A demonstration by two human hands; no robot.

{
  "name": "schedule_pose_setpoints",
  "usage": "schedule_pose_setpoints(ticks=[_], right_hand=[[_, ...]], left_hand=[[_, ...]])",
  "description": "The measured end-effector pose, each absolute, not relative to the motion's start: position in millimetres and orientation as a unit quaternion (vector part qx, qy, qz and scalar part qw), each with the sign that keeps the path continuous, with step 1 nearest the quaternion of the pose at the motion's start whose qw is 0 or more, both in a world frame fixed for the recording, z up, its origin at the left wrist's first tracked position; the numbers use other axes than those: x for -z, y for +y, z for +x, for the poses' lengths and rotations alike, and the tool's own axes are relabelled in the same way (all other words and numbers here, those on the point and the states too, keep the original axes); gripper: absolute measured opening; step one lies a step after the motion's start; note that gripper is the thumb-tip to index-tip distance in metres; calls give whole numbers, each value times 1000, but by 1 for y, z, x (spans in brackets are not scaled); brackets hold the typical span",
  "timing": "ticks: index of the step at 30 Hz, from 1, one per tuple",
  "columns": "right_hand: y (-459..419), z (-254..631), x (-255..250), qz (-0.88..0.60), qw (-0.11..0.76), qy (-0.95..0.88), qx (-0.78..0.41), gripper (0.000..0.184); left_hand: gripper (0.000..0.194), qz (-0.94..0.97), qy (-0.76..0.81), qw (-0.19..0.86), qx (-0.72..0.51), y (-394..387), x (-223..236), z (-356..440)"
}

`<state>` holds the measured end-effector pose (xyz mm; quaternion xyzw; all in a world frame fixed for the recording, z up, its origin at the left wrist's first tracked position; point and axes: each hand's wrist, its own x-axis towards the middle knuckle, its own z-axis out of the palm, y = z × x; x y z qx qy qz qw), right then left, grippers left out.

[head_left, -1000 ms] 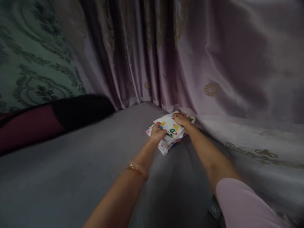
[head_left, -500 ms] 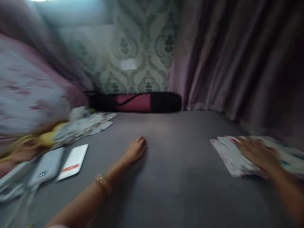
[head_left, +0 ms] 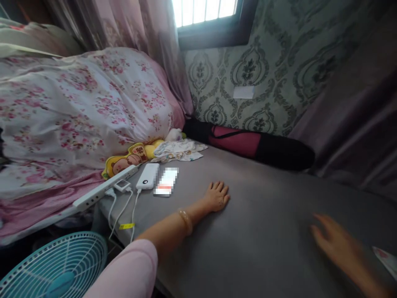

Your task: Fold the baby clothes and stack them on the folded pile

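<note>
My left hand (head_left: 217, 196) lies flat and open on the grey bed sheet (head_left: 263, 231), fingers spread, a bangle on the wrist. My right hand (head_left: 336, 244) hovers blurred over the sheet at the lower right, fingers stretched out and holding nothing. A corner of the folded white printed cloth (head_left: 386, 260) shows at the right edge, just beyond my right hand. A small patterned white garment (head_left: 178, 150) lies ahead of my left hand, near a yellow soft toy (head_left: 130, 157).
A floral quilt (head_left: 77, 111) is heaped at the left. A white power bank (head_left: 148, 176), a phone (head_left: 166, 182) and a power strip (head_left: 102, 188) with cables lie at the bed's near edge. A black-and-pink roll bag (head_left: 254, 145) lies along the wall. A blue fan (head_left: 52, 267) stands below.
The view has swung left from the curtain corner to the bed's head. Both hands let go of the folded printed cloth; my left hand moved onto the bare sheet, my right lifted off the cloth.
</note>
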<state>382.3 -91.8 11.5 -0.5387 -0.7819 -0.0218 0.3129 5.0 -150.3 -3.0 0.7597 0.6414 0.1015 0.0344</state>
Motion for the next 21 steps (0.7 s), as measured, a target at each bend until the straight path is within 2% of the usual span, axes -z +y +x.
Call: schedule_pose_setpoints(ticks=[3,7,12,17,21], right_hand=[[-108,300,14,-506,231,-830,-43,52],[-144,197,17,-438,168,-879,-90,54],[-171,157,5,-436,116,-886,-109,57],[-175,160,16,-436,139,-887,-65,57],[-174,159,17,-434,144,-888,-57,56]], left_hand=[[53,775,610,103,-127,-143,-6,-8],[38,753,585,215,-209,-128,-26,-54],[33,640,698,149,-285,-115,-52,-158],[38,501,807,58,-307,-109,-69,-260],[45,439,850,14,-291,-103,-74,-302]])
